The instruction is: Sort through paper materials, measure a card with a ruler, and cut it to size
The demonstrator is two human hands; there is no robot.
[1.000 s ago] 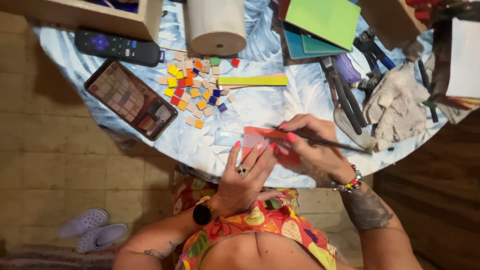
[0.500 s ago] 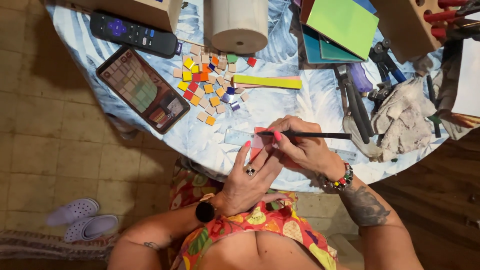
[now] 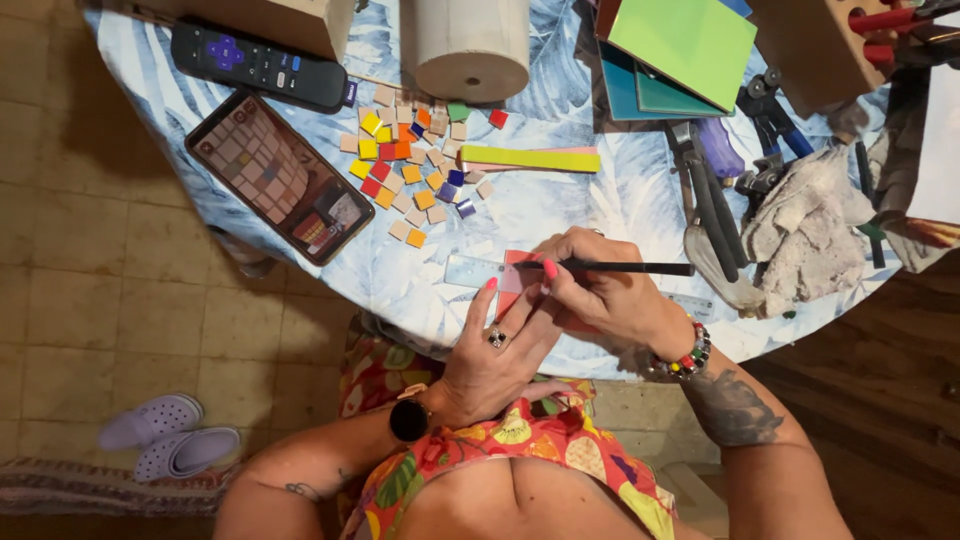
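Observation:
My left hand (image 3: 497,345) lies flat on the table, its fingertips pressing a clear ruler (image 3: 468,270) down over a red tile piece (image 3: 516,276). My right hand (image 3: 600,292) grips a thin black pen-like tool (image 3: 640,267), with its tip at the ruler's edge on the red piece. Both hands sit at the near edge of the round table with a blue leaf-patterned cloth (image 3: 560,205). A heap of small coloured mosaic squares (image 3: 410,160) lies just beyond my hands.
A phone (image 3: 278,176) and a black remote (image 3: 258,62) lie at the left. A pale cylinder (image 3: 466,45), yellow-green strips (image 3: 530,158), green and teal tiles (image 3: 680,45), nippers (image 3: 712,195) and a rag (image 3: 800,230) fill the far and right side. Purple clogs (image 3: 165,435) sit on the floor.
The view has shifted slightly. My right hand has drawn the black tool along the ruler's edge on the red piece, while my left hand keeps pressing the ruler down.

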